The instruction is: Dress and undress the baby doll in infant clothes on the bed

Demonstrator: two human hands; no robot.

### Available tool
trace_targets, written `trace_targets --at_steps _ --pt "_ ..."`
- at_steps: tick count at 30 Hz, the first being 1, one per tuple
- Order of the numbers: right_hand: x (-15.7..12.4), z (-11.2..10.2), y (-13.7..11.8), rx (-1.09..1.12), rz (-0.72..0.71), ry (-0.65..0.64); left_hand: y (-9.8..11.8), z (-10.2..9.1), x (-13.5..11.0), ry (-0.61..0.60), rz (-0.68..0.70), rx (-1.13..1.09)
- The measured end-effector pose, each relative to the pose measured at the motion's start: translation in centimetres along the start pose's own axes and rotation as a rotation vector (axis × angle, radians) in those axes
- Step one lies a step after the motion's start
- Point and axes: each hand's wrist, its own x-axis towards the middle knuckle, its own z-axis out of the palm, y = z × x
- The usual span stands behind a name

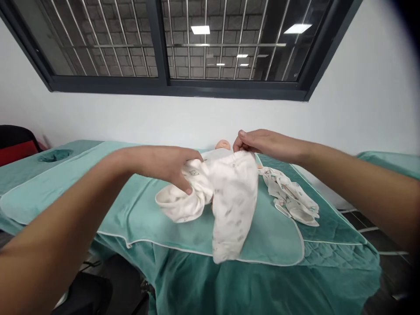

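A white printed baby garment is stretched between my two hands above the bed. One part hangs down on the right like a trouser leg, and the left part is bunched with a wide opening. My left hand grips the bunched side, thumb in front. My right hand pinches the upper right edge of the cloth. Behind the garment lies a baby doll, its head showing at the back. Most of the doll's body is hidden by the cloth.
Another printed baby garment lies crumpled at the right. Underneath is a light green mat on a bed with a dark green cover. A white wall and a barred window stand behind. A red and black object is at far left.
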Motion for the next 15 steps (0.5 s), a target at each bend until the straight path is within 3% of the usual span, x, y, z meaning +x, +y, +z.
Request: trace_targets --at_steps 2,4,7,10,15 --pt "0.3 -0.2 -1.4 -0.001 -0.050 0.038 0.2 -0.8 -0.2 0.118 -0.006 0.041" --pt "0.4 -0.1 -2.3 0.001 -0.079 0.077 0.4 -1.2 -0.4 0.311 0.008 0.019" --pt "0.7 0.5 -2.8 -0.079 -0.084 -0.024 0.4 -0.9 -0.3 0.532 0.034 0.010" --pt "1.3 2.0 -2.5 -0.069 -0.074 -0.084 0.0 0.3 0.2 0.649 0.045 0.023" --pt "3.2 5.3 -0.8 0.337 -0.133 0.065 -2.8 4.3 2.4 0.950 0.058 -0.291"
